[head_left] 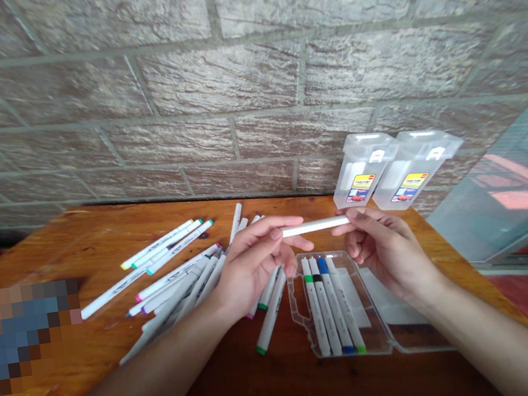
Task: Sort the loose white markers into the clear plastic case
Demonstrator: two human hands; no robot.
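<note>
A white marker [316, 226] lies level in the air between my two hands. My left hand [257, 254] pinches its left end between thumb and fingers, with the other fingers loosely spread. The right end sits in the pinch of my right hand [388, 239], whose remaining fingers are curled in. Below them a clear plastic case [376, 313] lies opened out on the table, and several markers [327, 307] with green, black and blue bands stand side by side in its left half. Loose markers [178, 288] are heaped left of and partly behind my left hand and forearm.
Two upright translucent containers [358, 175] with yellow labels stand at the table's back right, against the brick wall [179, 85]. The wooden table [78, 244] ends at the wall. A glass panel [511, 176] is at the right. A blurred-out patch [19, 344] covers the left edge.
</note>
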